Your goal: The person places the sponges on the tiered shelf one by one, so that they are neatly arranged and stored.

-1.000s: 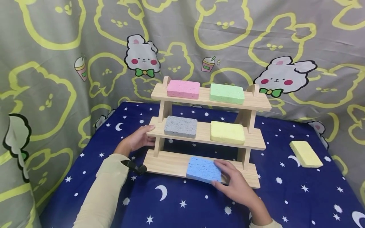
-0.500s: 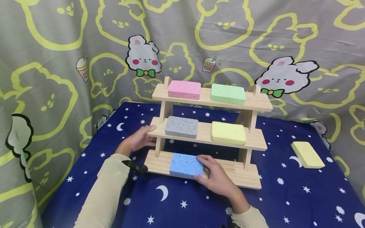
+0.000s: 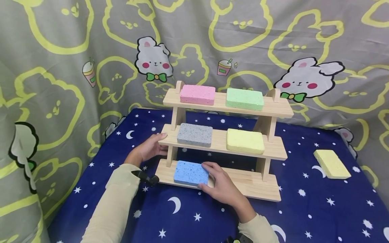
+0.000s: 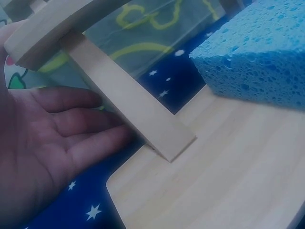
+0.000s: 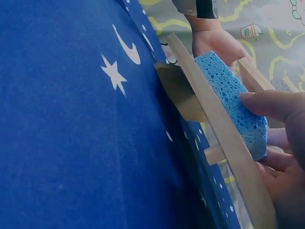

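Observation:
A blue sponge (image 3: 191, 173) lies flat on the bottom board of a three-tier wooden shelf rack (image 3: 243, 179), toward its left side. My right hand (image 3: 220, 184) holds the sponge's right end, thumb at the front edge and fingers at the back. In the right wrist view the thumb presses the blue sponge (image 5: 231, 93) from one side. My left hand (image 3: 151, 147) grips the left end of the middle board, thumb on top and fingers below. In the left wrist view those fingers (image 4: 90, 124) lie beside the upright (image 4: 128, 100).
Pink (image 3: 197, 94) and green (image 3: 244, 99) sponges lie on the top board. Grey (image 3: 194, 135) and yellow (image 3: 245, 141) ones lie on the middle board. Another yellow sponge (image 3: 332, 164) rests on the blue starry cloth (image 3: 194, 219) at the right. A patterned curtain (image 3: 188, 33) hangs behind.
My right hand has slid the blue sponge left along the bottom board, from right of its middle to near the left upright. The left hand has stayed on the middle board.

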`<act>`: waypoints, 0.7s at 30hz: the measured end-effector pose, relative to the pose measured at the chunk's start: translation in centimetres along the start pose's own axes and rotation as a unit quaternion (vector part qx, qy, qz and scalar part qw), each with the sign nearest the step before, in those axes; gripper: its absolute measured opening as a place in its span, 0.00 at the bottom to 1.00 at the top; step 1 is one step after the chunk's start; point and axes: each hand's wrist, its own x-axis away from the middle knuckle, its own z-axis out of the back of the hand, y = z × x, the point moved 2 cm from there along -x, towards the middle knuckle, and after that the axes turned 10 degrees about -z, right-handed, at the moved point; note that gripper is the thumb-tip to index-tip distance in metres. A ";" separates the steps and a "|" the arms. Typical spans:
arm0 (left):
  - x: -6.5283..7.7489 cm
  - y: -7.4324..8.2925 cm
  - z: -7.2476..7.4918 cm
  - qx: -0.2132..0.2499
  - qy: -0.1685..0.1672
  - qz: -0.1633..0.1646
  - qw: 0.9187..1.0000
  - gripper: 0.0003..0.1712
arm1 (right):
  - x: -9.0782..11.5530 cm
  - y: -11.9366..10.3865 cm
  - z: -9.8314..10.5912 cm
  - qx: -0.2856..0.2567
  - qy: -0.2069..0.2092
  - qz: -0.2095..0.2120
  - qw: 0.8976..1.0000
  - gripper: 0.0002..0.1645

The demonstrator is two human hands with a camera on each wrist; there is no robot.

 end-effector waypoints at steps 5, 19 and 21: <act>0.0 -0.1 -0.1 0.003 0.002 0.001 1.000 0.38 | 0.0 0.1 -0.1 0.005 0.001 -0.003 1.000 0.40; -0.1 -0.3 -0.1 -0.004 -0.004 -0.004 1.000 0.37 | 2.5 1.8 2.7 -0.069 0.023 0.014 0.997 0.39; -0.1 0.0 0.0 -0.010 -0.006 -0.008 1.000 0.37 | 3.5 2.4 3.9 -0.071 0.050 0.028 0.996 0.36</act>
